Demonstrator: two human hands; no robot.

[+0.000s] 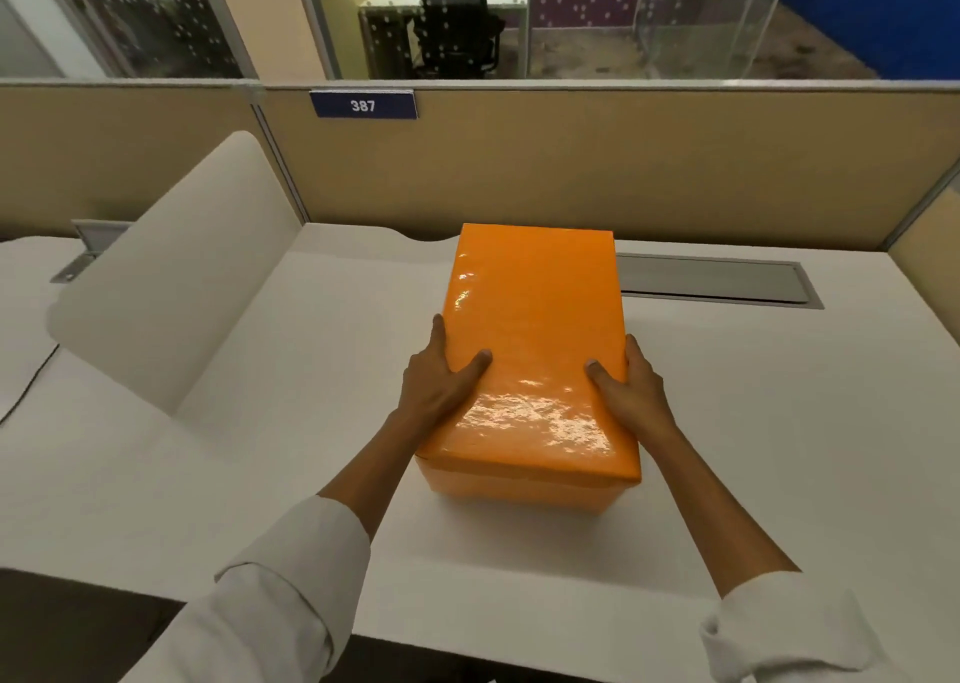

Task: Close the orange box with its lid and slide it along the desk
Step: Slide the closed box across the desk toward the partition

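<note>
1. The orange box is a rectangular carton wrapped in glossy, slightly wrinkled film that throws white glare near its front edge.
2. Its lid is seated on top, a flat orange panel with a short skirt overlapping the paler body below; the box is closed, so nothing inside can be seen.
3. There is one box with one lid, standing long-side away from the person near the middle of the white matte surface, its far end close to the partition.
4. Two hands hold it, one on each long side near the front end.
5. The left hand presses against the left edge of the lid, thumb lying flat on the top and fingers reaching along the side.
6. The right hand mirrors it on the right edge, thumb on the top, the other fingers hidden down the side.
7. Both forearms are bare, with pale rolled sleeves at the bottom of the view.
8. One grey metal cable tray, a long flat rectangle, is set into the surface just right of the box's far end.
9. One cream rounded divider panel stands at the left.
10. One tan fabric partition closes the back, carrying one blue number plate reading 387.
</note>
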